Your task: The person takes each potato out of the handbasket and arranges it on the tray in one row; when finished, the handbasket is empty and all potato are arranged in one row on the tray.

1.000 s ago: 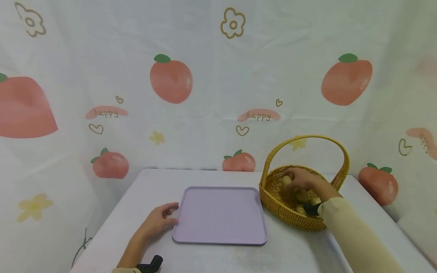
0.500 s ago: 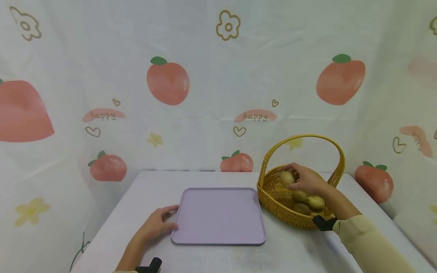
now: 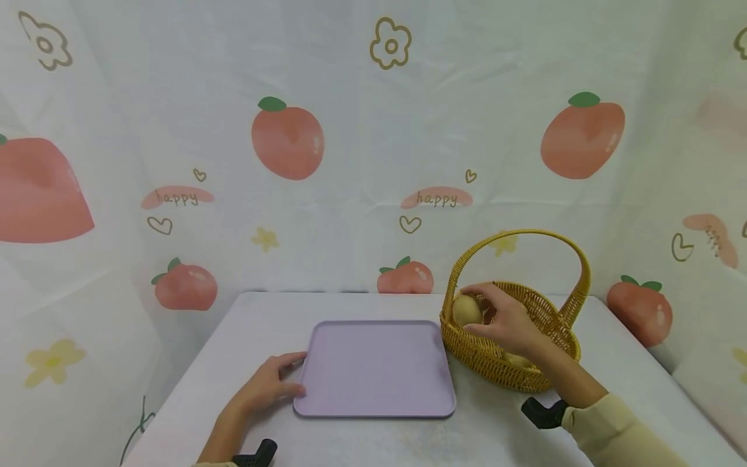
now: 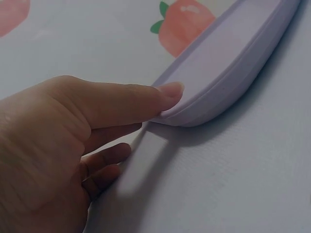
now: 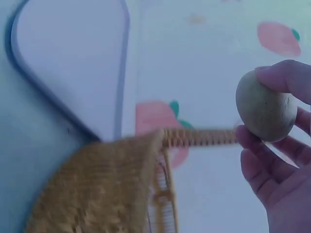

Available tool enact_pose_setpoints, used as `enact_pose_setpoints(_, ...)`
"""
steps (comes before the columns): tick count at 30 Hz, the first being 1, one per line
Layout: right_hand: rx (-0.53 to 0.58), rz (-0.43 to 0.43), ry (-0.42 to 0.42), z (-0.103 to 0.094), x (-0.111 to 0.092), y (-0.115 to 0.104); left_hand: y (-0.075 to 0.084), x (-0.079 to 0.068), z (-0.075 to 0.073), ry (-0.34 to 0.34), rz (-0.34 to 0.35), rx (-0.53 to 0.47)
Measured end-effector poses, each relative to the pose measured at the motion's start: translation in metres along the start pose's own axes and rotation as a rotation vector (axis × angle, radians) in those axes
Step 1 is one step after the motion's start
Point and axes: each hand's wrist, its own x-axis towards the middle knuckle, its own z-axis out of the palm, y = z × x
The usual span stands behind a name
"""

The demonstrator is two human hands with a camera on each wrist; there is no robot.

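Observation:
My right hand (image 3: 509, 323) pinches a yellowish-brown potato (image 3: 467, 311) between thumb and fingers, at the left side of the wicker basket (image 3: 481, 355). In the right wrist view, the held potato (image 5: 265, 108) appears raised above the basket's woven wall (image 5: 97, 189). Part of another potato (image 3: 516, 360) shows inside the basket beneath my wrist; my arm hides the rest. My left hand (image 3: 264, 386) is at the left edge of a lilac tray (image 3: 376, 370). Its thumb (image 4: 170, 94) lies on the tray's rim, fingers fairly straight.
The basket's tall arched handle (image 3: 539, 232) rises at the right, and its body stands close to the tray's right edge. A white table (image 3: 350, 444) carries both. Behind hangs a white curtain (image 3: 344, 227) printed with peaches.
My right hand has lifted the potato and carried it left, from the basket's inside to near its left rim. The left hand came up to the tray's edge and now stays there.

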Motion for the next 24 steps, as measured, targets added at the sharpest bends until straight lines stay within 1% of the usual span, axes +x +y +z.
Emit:
enact_pose_setpoints(3, 0.014, -0.004, -0.004, 0.013, 0.004, -0.006, 0.001, -0.001, -0.001, -0.022, 0.017, -0.019)
enact_pose_setpoints(8, 0.033, -0.018, -0.047, 0.039, 0.012, -0.011, 0.000, -0.001, -0.001, -0.039, 0.034, -0.027)
enact_pose_setpoints(13, 0.104, -0.022, -0.105, 0.069, 0.021, -0.017, -0.001, -0.001, -0.002, -0.037, 0.040, -0.025)
enact_pose_setpoints(17, 0.156, -0.020, -0.131, 0.094, 0.026, -0.019, -0.001, -0.001, -0.002, -0.038, 0.039, -0.027)
enact_pose_setpoints(19, 0.186, -0.012, -0.141, 0.107, 0.028, -0.020, 0.000, -0.001, -0.002, -0.040, 0.037, -0.027)
enact_pose_setpoints(24, 0.220, 0.049, -0.180, 0.138, 0.032, -0.022, 0.001, -0.002, -0.002, -0.040, 0.033, -0.015)
